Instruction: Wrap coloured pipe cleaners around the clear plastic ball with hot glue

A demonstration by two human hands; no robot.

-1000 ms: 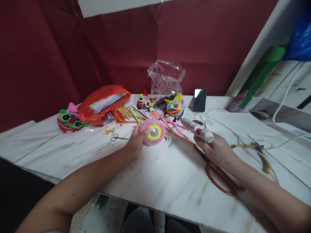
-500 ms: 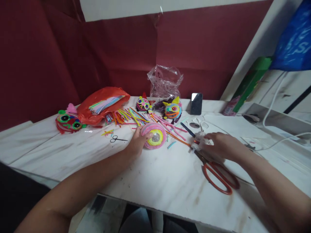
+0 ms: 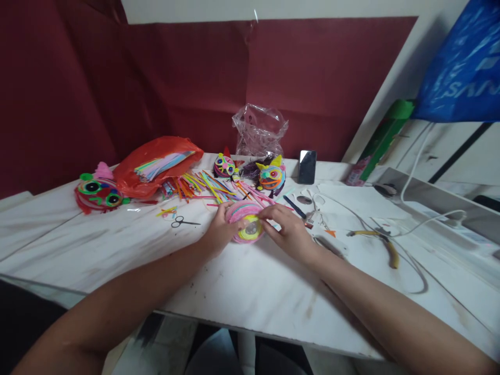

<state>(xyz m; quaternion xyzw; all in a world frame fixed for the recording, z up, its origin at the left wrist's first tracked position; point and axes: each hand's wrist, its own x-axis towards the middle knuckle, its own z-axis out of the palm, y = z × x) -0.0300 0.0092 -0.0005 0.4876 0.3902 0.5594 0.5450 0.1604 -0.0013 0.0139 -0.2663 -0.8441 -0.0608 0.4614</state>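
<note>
A round pink and yellow pipe-cleaner disc (image 3: 246, 223) with a shiny centre stands tilted on the white marble table (image 3: 242, 281). My left hand (image 3: 219, 232) grips its left edge with curled fingers. My right hand (image 3: 287, 230) pinches its right edge, thumb and fingers on the rim. The white glue gun (image 3: 324, 233) lies on the table just right of my right hand, its cord trailing away. Loose coloured pipe cleaners (image 3: 203, 185) lie spread behind the disc.
Three finished pipe-cleaner faces (image 3: 97, 191) (image 3: 224, 166) (image 3: 271, 177) sit at the back, beside a red bag (image 3: 156, 164) and a clear bag (image 3: 258, 130). Small scissors (image 3: 182, 223), a phone (image 3: 307, 166) and yellow-handled pliers (image 3: 380, 244) lie about. A blue bag (image 3: 464, 67) hangs at right.
My right hand set the glue gun down on the table and moved left onto the disc. The left hand kept hold of the disc. The view has shifted slightly.
</note>
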